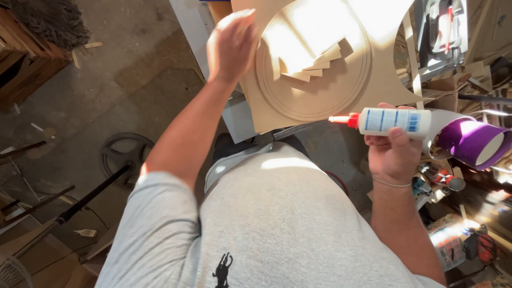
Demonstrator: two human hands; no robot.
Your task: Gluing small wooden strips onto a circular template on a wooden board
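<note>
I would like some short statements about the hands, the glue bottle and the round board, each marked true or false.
1. The right hand holds a white glue bottle with a red nozzle. True.
2. The bottle's nozzle points away from the round board. False: it points left, toward the board's lower edge.
3. Small wooden wedges lie in a stepped row on the round board. True.
4. The left hand grips a hammer. False: it is open and holds nothing, raised at the board's left edge.
5. A purple tube lies to the right of the bottle. True.
</note>
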